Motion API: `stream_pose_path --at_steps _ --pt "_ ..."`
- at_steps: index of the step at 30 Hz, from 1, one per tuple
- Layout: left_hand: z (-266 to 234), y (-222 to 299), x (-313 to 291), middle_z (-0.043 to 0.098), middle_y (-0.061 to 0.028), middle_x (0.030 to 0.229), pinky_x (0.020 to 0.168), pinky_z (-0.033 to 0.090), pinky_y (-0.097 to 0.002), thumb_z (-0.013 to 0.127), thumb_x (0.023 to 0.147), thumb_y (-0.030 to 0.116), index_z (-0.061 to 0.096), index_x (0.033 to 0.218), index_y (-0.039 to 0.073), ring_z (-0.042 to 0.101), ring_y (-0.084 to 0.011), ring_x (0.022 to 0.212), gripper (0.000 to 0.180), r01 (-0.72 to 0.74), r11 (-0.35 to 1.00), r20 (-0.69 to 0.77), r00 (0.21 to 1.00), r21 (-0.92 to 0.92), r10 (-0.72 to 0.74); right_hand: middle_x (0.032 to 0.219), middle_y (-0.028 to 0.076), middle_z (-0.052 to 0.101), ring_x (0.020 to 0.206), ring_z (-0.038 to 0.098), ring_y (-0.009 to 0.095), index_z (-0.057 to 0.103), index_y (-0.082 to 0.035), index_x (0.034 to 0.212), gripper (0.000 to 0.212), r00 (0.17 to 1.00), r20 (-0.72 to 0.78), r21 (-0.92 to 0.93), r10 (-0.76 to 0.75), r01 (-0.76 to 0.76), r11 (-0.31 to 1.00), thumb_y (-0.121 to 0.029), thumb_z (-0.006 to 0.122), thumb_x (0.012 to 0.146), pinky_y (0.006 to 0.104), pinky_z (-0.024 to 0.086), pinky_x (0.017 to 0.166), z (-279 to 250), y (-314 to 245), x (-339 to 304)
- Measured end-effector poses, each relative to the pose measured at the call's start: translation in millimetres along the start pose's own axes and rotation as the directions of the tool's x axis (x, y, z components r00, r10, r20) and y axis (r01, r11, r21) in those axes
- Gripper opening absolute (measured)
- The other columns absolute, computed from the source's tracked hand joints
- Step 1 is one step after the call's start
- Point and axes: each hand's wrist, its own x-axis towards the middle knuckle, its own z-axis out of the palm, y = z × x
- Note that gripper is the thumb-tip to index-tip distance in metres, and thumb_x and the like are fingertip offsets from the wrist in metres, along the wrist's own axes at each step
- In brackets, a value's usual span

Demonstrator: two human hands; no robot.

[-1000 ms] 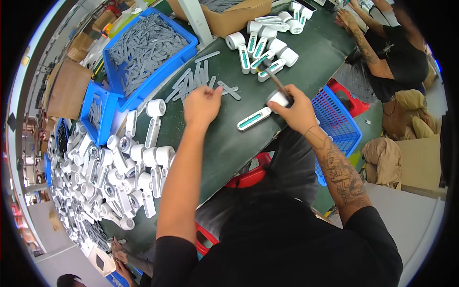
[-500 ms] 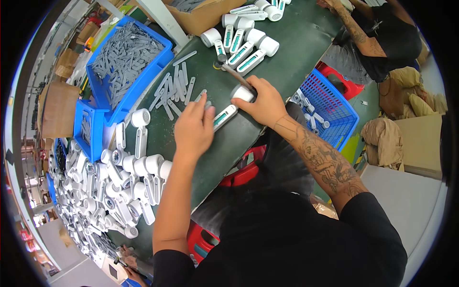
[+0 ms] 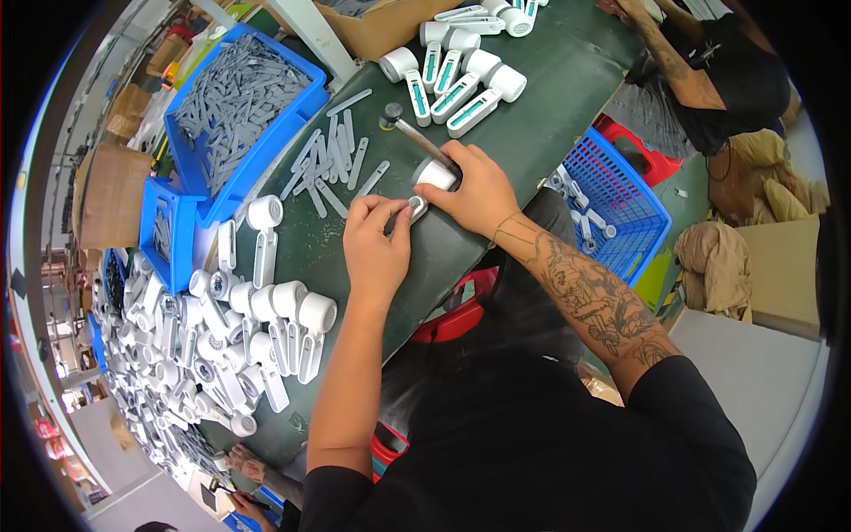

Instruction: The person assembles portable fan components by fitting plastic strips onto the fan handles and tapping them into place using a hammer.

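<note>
The right hand's (image 3: pixel 479 189) closed grip is holding showerhead (image 3: pixel 434 175) and hammer (image 3: pixel 418 138) at frame centre, risking a dropped hammer if it loosens, while the left hand's (image 3: pixel 377 248) curled fingers are covering the handle (image 3: pixel 418 207), hold unclear.

No lettering is reading clearly anywhere.
Toward two o'clock, a pale emblem (image 3: pixel 709 53) is standing out on a co-worker's black shirt (image 3: pixel 749 78), its details staying too small for making out any word. Toward eight o'clock, red-and-white packages (image 3: pixel 50 431) are showing at the curved rim, too small and blurred for any print on them to be coming through.
</note>
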Motion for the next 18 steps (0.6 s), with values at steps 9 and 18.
stream_pose_path --at_steps 9,18 --pt "1 -19 0 0.077 -0.0132 0.095 0.080 0.057 -0.0383 0.082 0.095 0.012 0.081 0.101 0.003 0.075 -0.0314 0.088 0.011 0.115 0.982 0.108 0.989 -0.147 -0.100 0.105 0.015 0.068 0.096 0.070 0.036 0.070 -0.005 0.124 0.044 0.999 0.018 -0.051 -0.051 0.052 0.997 -0.033 0.086 0.093 0.0441 0.057 0.085 -8 -2 -3" --pt "-1 -26 2 0.081 -0.0134 0.098 0.081 0.059 -0.0363 0.083 0.095 0.015 0.079 0.110 0.003 0.078 -0.0278 0.088 0.019 0.144 0.969 0.172 0.979 -0.202 -0.110 0.098 0.020 0.071 0.092 0.071 0.037 0.066 -0.008 0.149 0.042 0.987 0.094 0.075 -0.132 0.125 0.989 -0.012 0.064 0.108 0.0422 0.057 0.083 -83 -29 -65"
